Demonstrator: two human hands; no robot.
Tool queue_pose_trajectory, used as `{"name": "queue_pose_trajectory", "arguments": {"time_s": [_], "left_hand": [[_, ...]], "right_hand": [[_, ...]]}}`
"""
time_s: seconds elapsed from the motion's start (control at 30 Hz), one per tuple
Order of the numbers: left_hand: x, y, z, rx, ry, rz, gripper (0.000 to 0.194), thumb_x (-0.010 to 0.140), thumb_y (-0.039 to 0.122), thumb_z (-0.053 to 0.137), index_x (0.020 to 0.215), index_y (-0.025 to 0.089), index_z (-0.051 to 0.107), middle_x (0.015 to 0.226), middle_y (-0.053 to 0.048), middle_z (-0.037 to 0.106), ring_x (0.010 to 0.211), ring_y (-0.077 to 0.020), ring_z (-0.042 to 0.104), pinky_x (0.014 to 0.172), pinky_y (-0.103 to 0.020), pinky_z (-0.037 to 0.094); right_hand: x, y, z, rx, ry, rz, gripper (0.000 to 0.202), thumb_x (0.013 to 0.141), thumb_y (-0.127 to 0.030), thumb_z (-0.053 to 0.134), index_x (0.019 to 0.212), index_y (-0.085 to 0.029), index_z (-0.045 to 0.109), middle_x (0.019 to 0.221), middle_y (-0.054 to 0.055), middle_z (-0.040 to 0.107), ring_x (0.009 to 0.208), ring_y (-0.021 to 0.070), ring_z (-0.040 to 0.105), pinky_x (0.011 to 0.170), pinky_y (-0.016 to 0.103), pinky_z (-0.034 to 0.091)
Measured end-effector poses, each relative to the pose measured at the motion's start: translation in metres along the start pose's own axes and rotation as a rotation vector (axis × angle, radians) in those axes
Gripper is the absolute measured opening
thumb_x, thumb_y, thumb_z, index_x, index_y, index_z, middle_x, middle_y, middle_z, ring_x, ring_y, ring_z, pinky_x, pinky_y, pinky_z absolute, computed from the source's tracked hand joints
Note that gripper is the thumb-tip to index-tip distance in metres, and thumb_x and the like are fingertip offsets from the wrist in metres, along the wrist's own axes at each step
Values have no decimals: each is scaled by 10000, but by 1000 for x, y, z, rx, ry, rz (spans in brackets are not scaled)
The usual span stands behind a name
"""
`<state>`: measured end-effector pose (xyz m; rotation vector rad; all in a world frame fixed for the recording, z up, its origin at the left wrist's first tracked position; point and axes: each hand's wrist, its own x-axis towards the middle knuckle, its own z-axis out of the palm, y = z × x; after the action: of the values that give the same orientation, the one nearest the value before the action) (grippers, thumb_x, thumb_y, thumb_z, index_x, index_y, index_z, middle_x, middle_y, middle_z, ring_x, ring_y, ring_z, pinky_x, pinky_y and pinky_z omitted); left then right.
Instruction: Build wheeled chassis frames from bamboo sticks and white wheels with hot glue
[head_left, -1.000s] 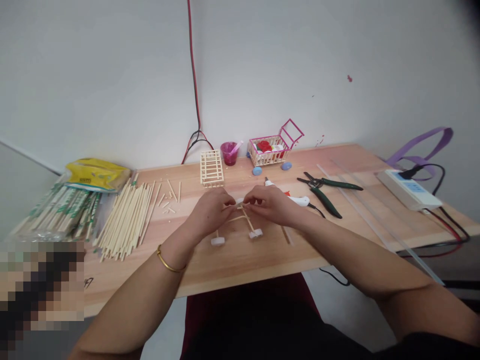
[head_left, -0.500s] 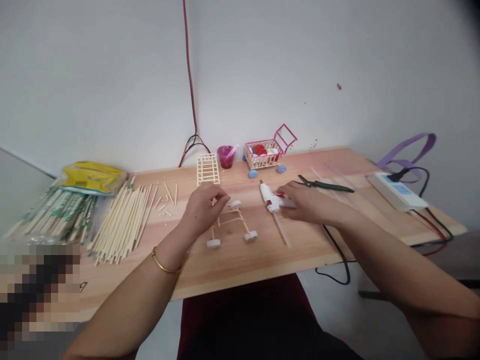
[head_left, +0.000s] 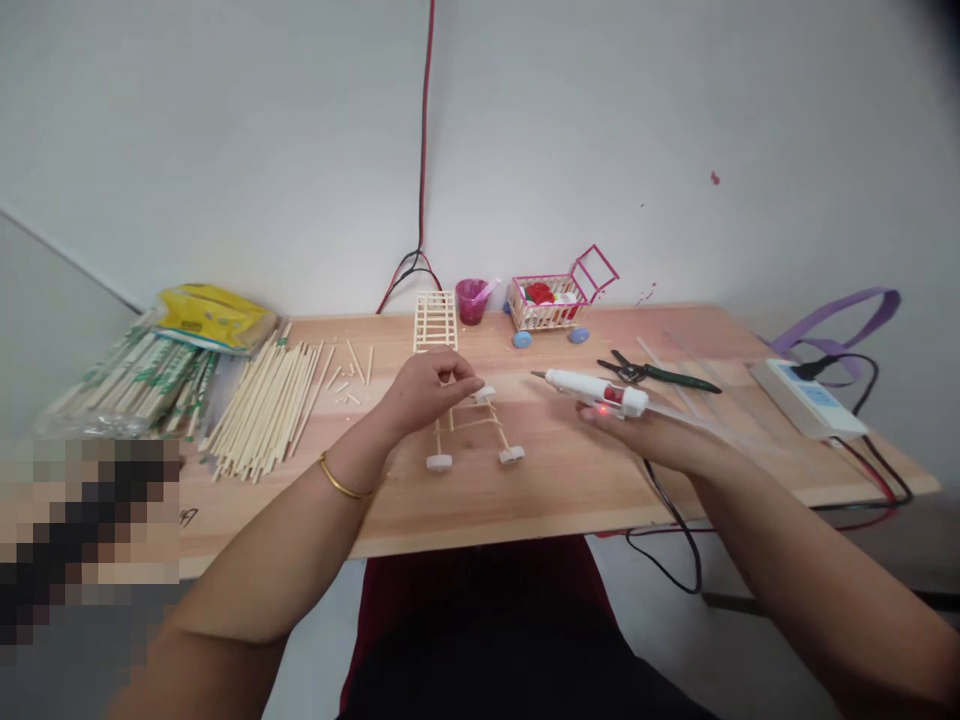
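My right hand is wrapped round a white hot glue gun. The gun is raised off the table, its nozzle pointing left and a red light glowing on its side; a clear glue stick trails from its rear. My left hand is closed, thumb and fingers pinched, over the far left corner of a small stick frame with white wheels. Whether those fingertips hold a piece is hidden. The far left wheel of the frame cannot be seen behind this hand.
Behind are a stick lattice, a purple cup and a small stick cart on blue wheels. Loose sticks and bagged sticks lie left. Pliers and a power strip are right, with cables at the edge.
My right hand has taken up the glue gun from the table and turned its nozzle to the left. My left hand stays pinched over the frame. The view has shifted slightly.
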<state>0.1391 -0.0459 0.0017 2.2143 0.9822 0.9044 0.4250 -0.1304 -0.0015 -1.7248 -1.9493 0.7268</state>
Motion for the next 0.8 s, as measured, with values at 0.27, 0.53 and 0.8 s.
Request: {"name": "queue_pose_trajectory", "arguments": {"time_s": [0.27, 0.53, 0.8], "left_hand": [[2, -6, -4, -32, -88, -79, 144, 758, 281, 654, 692, 153, 649, 693, 8, 592, 636, -100, 467, 607, -240, 354], [3, -7, -10, -47, -232, -96, 104, 748, 258, 662, 710, 161, 662, 706, 8, 617, 657, -105, 480, 623, -245, 354], [3, -10, -14, -5, -422, -47, 75, 723, 231, 683, 766, 170, 685, 796, -9, 642, 764, -134, 553, 706, -258, 410]], "right_hand": [[-17, -7, 14, 194, -199, 98, 421, 752, -593, 595, 875, -192, 639, 768, 33, 645, 702, 180, 590, 608, 286, 472], [-13, -16, 17, 201, -236, 78, 346, 764, -528, 617, 845, -192, 639, 816, 24, 649, 761, 175, 584, 665, 285, 463], [-8, -28, 19, 157, -201, 78, 335, 754, -524, 623, 754, -189, 606, 670, -6, 586, 629, 140, 528, 568, 255, 407]]}}
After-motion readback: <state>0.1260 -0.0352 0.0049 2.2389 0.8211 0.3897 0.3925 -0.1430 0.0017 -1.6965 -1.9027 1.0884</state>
